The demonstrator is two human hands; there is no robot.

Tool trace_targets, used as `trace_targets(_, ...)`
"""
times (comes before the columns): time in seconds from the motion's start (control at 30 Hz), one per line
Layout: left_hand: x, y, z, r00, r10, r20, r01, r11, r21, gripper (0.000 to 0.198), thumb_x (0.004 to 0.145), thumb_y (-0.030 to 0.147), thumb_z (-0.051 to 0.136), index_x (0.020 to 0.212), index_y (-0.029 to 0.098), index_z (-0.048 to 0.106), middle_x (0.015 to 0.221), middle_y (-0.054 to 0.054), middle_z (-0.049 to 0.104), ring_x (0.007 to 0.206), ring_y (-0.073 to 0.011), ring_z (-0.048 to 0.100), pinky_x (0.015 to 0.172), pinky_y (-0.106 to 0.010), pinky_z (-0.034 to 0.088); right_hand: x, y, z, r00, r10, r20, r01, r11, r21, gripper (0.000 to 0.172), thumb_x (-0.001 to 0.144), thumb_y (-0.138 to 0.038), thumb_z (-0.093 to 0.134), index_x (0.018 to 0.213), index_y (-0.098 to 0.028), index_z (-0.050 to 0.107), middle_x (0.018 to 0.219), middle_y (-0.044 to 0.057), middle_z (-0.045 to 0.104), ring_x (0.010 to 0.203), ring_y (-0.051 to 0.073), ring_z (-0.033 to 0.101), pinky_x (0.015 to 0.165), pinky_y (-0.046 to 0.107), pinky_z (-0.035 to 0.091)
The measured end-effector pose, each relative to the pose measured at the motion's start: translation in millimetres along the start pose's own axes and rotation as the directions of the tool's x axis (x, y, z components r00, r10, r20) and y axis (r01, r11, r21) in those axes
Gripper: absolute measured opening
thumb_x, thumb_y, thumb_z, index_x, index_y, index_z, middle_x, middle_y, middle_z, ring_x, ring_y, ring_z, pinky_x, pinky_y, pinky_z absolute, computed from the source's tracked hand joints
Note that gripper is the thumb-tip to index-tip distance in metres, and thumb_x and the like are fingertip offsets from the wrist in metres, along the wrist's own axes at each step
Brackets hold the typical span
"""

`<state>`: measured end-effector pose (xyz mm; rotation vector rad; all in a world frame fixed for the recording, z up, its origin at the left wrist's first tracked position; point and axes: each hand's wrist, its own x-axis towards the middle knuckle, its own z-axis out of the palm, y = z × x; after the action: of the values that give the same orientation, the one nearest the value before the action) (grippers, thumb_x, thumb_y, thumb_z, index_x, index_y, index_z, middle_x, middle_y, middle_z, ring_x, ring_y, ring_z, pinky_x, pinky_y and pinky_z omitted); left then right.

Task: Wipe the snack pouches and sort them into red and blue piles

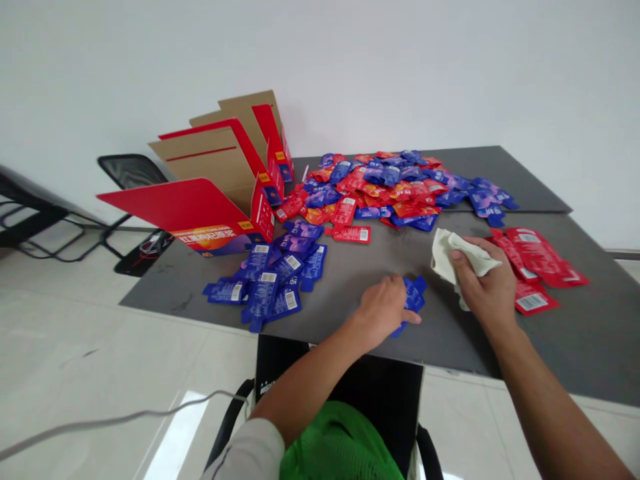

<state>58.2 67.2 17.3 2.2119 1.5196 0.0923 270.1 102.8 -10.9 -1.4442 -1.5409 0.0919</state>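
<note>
My left hand [383, 308] is closed around a blue sachet [413, 298] near the front of the dark grey table [350, 267]. Just to its right, my right hand [487, 283] grips a crumpled white cloth [445, 253] held against the tabletop. A pile of blue sachets [270, 280] lies to the left of my hands. A few red sachets [537, 267] lie stacked to the right. A big mixed heap of red and blue sachets [390, 187] covers the far middle of the table.
An open red and brown cardboard box [220, 180] stands at the table's far left. A black chair [133, 173] and a black frame are on the floor at left. A grey cable [100, 423] runs across the tiled floor. A black chair back [380, 393] is below my arms.
</note>
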Motion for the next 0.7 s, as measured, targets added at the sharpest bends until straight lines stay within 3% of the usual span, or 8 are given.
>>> trace_targets(0.17, -4.4, -32.0, -9.6, 0.997, 0.057, -0.044, -0.064, 0.983, -0.171, 0.028, 0.098, 0.046, 0.074, 0.102, 0.019, 0.068, 0.109, -0.009, 0.076, 0.106, -0.0262, 0.073, 0.089, -0.033, 0.052, 1.8, 0.4, -2.3, 0.999, 0.028, -0.018, -0.028, 0.999, 0.016, 0.052, 0.095, -0.059, 0.065, 0.128, -0.020, 0.073, 0.119, 0.014, 0.073, 0.108, 0.032, 0.070, 0.096, 0.049, 0.054)
trace_targets(0.3, -26.4, -68.9, -48.4, 0.980, -0.042, -0.193, -0.018, 0.955, -0.296, 0.028, 0.105, 0.047, 0.059, 0.099, 0.021, 0.068, 0.096, -0.004, 0.075, 0.092, -0.0230, 0.072, 0.079, -0.031, 0.051, 2.3, -3.5, -4.2, 0.997, 0.079, -0.014, -0.078, 0.996, 0.051, 0.052, 0.094, -0.059, 0.067, 0.127, -0.019, 0.073, 0.120, 0.015, 0.073, 0.109, 0.032, 0.070, 0.098, 0.049, 0.054)
trace_targets(0.43, -49.5, -124.8, -101.6, 0.902, -0.248, -0.354, 0.154, 0.949, -0.273, 0.038, 0.103, 0.054, 0.058, 0.090, 0.020, 0.066, 0.085, -0.002, 0.072, 0.079, -0.0220, 0.067, 0.072, -0.031, 0.047, 1.2, -5.1, -4.9, 0.996, 0.088, 0.000, -0.088, 0.995, 0.049, 0.052, 0.093, -0.059, 0.068, 0.127, -0.019, 0.073, 0.121, 0.015, 0.073, 0.110, 0.031, 0.070, 0.098, 0.046, 0.054)
trace_targets(0.53, -56.9, -168.9, -130.5, 0.857, -0.345, -0.382, 0.229, 0.920, -0.319, 0.040, 0.102, 0.056, 0.058, 0.092, 0.019, 0.069, 0.086, -0.002, 0.074, 0.079, -0.0220, 0.067, 0.071, -0.029, 0.047, 0.5, -3.2, -3.9, 0.997, 0.073, 0.035, -0.075, 0.996, 0.054, 0.053, 0.094, -0.060, 0.067, 0.127, -0.020, 0.073, 0.119, 0.014, 0.073, 0.107, 0.031, 0.070, 0.096, 0.047, 0.054)
trace_targets(0.6, -55.7, -194.1, -137.9, 0.832, -0.410, -0.373, 0.290, 0.895, -0.338, 0.038, 0.100, 0.054, 0.061, 0.093, 0.019, 0.071, 0.085, -0.002, 0.074, 0.079, -0.0221, 0.068, 0.071, -0.028, 0.048, 0.6, -1.2, -2.8, 0.996, 0.068, 0.065, -0.072, 0.996, 0.060, 0.053, 0.094, -0.061, 0.067, 0.127, -0.020, 0.072, 0.117, 0.013, 0.073, 0.104, 0.030, 0.071, 0.095, 0.047, 0.054)
trace_targets(0.7, -48.2, -221.6, -132.1, 0.773, -0.516, -0.368, 0.366, 0.837, -0.406, 0.032, 0.097, 0.046, 0.068, 0.110, 0.017, 0.070, 0.084, -0.004, 0.074, 0.077, -0.0226, 0.070, 0.071, -0.029, 0.051, 1.4, 1.6, -1.3, 0.994, 0.064, 0.089, -0.068, 0.996, 0.053, 0.053, 0.093, -0.060, 0.068, 0.126, -0.019, 0.073, 0.117, 0.014, 0.074, 0.103, 0.030, 0.071, 0.094, 0.046, 0.055)
